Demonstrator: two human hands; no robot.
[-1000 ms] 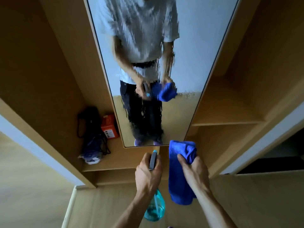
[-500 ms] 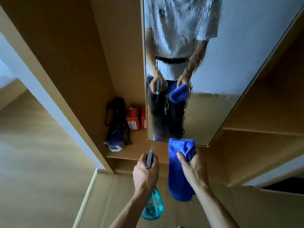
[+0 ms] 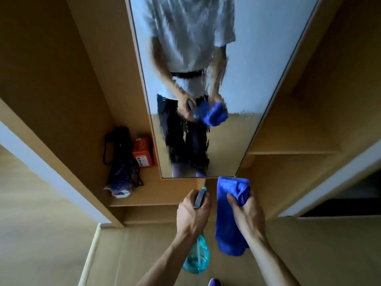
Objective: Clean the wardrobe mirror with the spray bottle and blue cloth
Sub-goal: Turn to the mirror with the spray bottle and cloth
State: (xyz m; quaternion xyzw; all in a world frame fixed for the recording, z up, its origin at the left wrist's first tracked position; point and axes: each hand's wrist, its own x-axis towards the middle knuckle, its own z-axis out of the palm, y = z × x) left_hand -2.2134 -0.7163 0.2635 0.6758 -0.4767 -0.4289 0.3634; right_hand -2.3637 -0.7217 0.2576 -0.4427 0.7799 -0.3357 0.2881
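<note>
Gripping spray bottle, blue cloth

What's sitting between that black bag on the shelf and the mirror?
An orange box stands there, right of the black bag and close by the left edge of the mirror. The head view shows it.

Illegible print on white label of orange box
</note>
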